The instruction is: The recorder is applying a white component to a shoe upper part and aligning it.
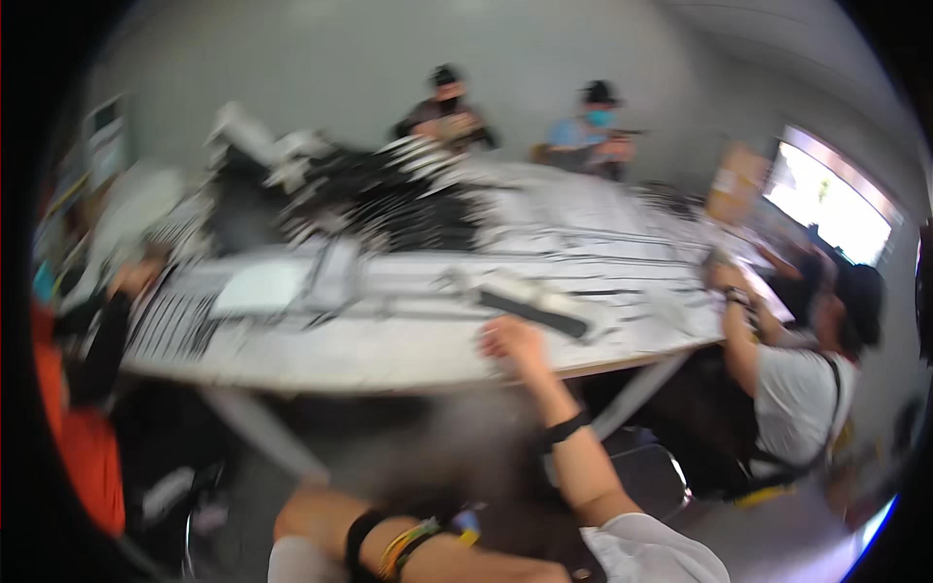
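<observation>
My right hand (512, 342) is over the near edge of the table, its blurred fingers curled in, and no object shows in them. A black band circles that forearm. Just beyond the fingers lies a long dark grey strip (534, 313) with a whitish piece along its far side. My left forearm (447, 552), wearing a black band and coloured bracelets, runs low across the bottom of the view. Its hand is too blurred and cut off to make out. A small blue and yellow thing (469, 525) shows beside that forearm; its kind is unclear.
The white table (389, 364) holds a heap of black and white strips (389, 199), a pale sheet (258, 289) and rows of dark strips (173, 325). Co-workers sit around it: one in orange (89, 457), one in white (799, 398), two across. A cardboard box (736, 183) stands far right.
</observation>
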{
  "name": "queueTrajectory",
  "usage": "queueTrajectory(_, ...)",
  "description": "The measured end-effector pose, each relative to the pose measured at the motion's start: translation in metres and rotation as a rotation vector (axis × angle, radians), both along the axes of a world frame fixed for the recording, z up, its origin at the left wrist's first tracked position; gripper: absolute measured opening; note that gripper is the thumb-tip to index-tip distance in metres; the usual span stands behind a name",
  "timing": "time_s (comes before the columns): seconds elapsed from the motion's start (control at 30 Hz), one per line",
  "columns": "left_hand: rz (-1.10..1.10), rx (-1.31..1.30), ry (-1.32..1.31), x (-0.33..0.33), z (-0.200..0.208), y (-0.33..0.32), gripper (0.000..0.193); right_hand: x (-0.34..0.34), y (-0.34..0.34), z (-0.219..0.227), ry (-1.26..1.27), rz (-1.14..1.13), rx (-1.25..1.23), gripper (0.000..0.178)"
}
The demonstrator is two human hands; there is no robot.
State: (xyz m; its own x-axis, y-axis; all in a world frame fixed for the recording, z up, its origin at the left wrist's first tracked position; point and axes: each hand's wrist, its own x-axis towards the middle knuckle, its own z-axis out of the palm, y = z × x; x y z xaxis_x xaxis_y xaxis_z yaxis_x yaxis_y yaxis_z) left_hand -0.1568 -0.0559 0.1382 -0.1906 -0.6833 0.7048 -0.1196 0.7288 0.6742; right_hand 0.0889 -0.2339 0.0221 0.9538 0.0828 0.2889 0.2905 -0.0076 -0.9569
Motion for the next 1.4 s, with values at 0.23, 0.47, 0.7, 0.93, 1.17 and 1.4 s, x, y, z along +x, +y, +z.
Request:
queueTrajectory(0.23,0.175,-0.529,0.014,-0.013,0.002,0.008,0.033,0.001,0.022,0.002,-0.005,0.128,0.025,0.025)
queueTrajectory(0.47,0.255,-0.349,-0.162,0.028,0.006,0.035,0.016,-0.002,0.019,0.005,0.022,0.12,0.016,0.025)
queueTrajectory(0.7,0.552,-0.249,-0.136,0.047,0.007,0.051,0.018,0.002,0.018,0.007,0.02,0.07,-0.04,0.027)
queueTrajectory(0.93,1.192,-0.082,0.542,0.097,-0.011,0.038,0.008,0.005,0.039,0.001,-0.129,-0.026,0.068,0.019)
queueTrajectory(1.17,1.281,-0.158,0.832,0.218,-0.054,0.082,0.028,0.027,0.06,-0.008,-0.368,-0.052,0.018,0.015)
queueTrajectory(1.4,1.118,-0.107,0.967,0.174,-0.015,0.024,0.021,0.004,0.011,0.009,0.091,0.045,0.307,0.022)
